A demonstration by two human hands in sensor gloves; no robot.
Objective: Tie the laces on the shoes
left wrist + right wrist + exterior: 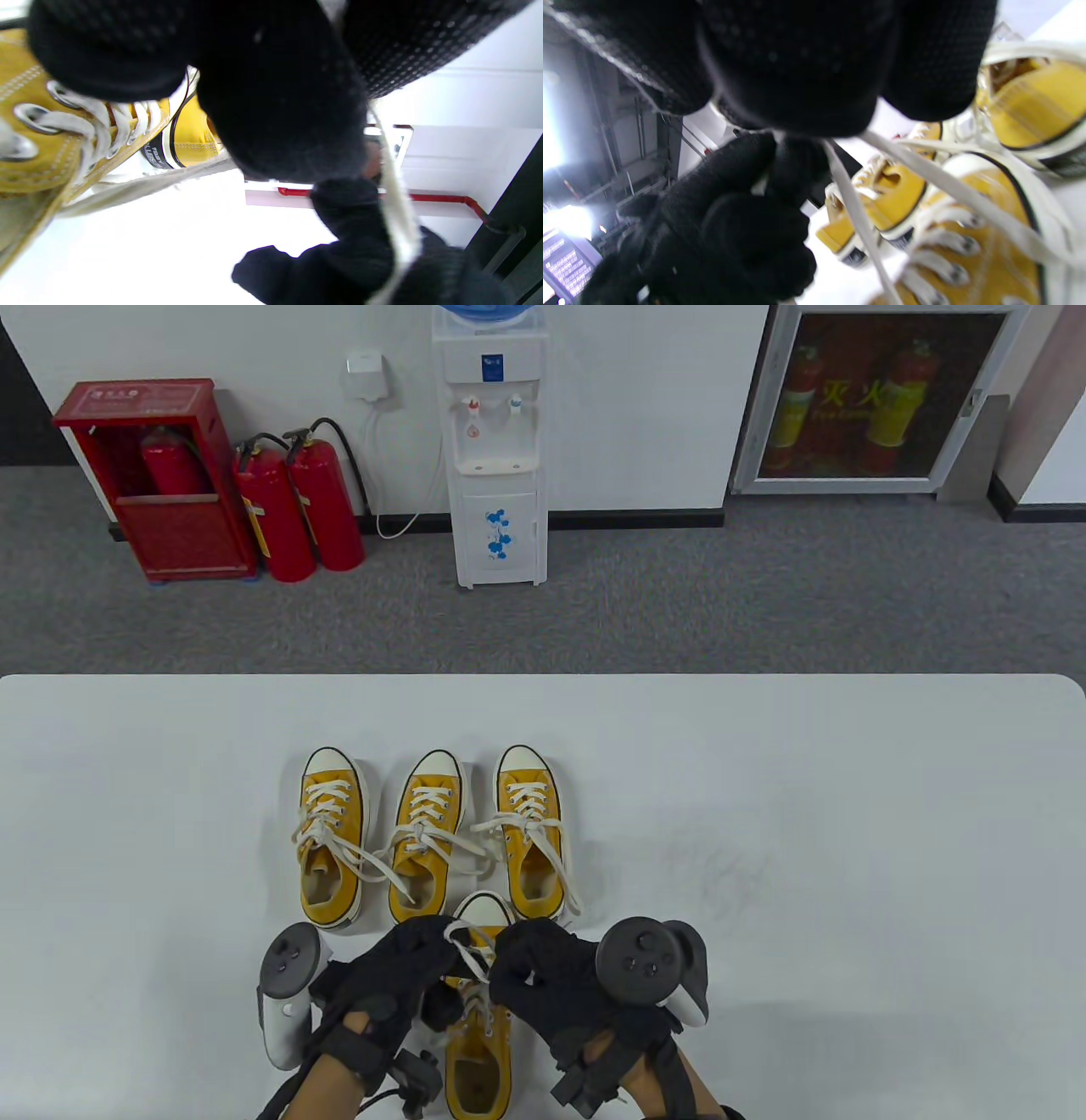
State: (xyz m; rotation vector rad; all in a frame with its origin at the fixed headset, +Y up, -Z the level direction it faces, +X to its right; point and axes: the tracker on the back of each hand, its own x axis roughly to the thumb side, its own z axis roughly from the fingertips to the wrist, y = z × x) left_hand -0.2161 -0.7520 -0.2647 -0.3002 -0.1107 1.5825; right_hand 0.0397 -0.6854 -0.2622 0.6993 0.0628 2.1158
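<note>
A yellow canvas shoe (477, 1052) with a white toe cap lies near the table's front edge, toe pointing away. My left hand (399, 976) and right hand (543, 976) meet above its laces (468, 957), each pinching a white lace strand. In the left wrist view my gloved fingers (280, 106) hold a lace (396, 212) running down to the other hand. In the right wrist view my fingers (797, 84) pinch taut lace strands (857, 220) above the shoe (988, 254).
Three more yellow shoes (331, 831) (424, 836) (530, 827) stand in a row behind, laces loose and spread on the white table (848, 814). Beyond the table's far edge are a water dispenser (496, 449) and red fire extinguishers (297, 509).
</note>
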